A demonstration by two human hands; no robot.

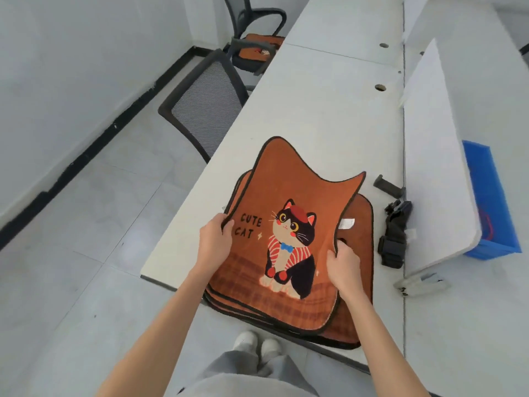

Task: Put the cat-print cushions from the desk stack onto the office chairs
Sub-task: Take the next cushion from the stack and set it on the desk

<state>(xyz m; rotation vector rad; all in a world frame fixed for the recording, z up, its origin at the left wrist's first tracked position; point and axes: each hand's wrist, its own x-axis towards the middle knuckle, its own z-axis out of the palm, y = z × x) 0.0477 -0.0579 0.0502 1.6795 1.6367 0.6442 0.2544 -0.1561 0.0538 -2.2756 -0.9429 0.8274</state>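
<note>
Both hands lift the top cushion (297,207) off the stack (360,319) at the desk's near-left corner.

The left hand (214,239) grips the cushion's left edge and the right hand (342,263) its right edge; its far side sags and curls above the stack, cat print up. The desk (320,104) runs away along a white divider (435,156), with black straps (393,242) just right of the stack. A mesh chair (203,107) stands at the left edge; a farther chair (252,35) holds a cushion (257,48).
</note>
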